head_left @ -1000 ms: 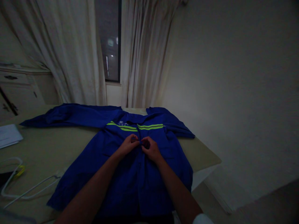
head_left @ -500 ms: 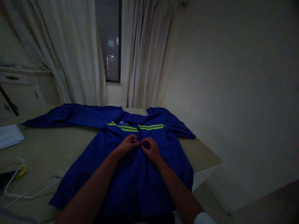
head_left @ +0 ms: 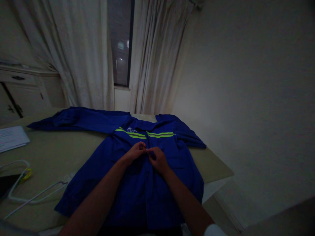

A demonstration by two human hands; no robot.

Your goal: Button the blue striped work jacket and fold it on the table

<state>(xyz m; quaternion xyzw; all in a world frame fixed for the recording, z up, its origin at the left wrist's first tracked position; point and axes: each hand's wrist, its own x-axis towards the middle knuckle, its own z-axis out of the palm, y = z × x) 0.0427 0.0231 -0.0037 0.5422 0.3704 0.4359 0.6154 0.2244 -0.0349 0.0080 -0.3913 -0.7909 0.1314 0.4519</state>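
A blue work jacket (head_left: 130, 196) with yellow-green chest stripes lies spread front side up, its sleeves out to both sides. My left hand (head_left: 136, 152) pinches the front placket just below the stripes. Right against it, my right hand (head_left: 158, 160) is closed on the placket's other edge, the fingertips of both hands nearly touching. Whatever small fastening sits between the fingertips is too dark and small to make out. Below the hands, the front edges run down together toward me.
The jacket rests on a beige table (head_left: 56, 150). At left are white papers (head_left: 13, 138), a white hanger (head_left: 34, 200), a dark flat object (head_left: 8, 183) and something yellow (head_left: 26, 176). Curtains (head_left: 83, 55) and a wall (head_left: 246, 98) stand behind and to the right.
My right fingers have shifted slightly, the index finger now straighter over the placket. Both hands stay at the same spot on the jacket. The view has tilted a little.
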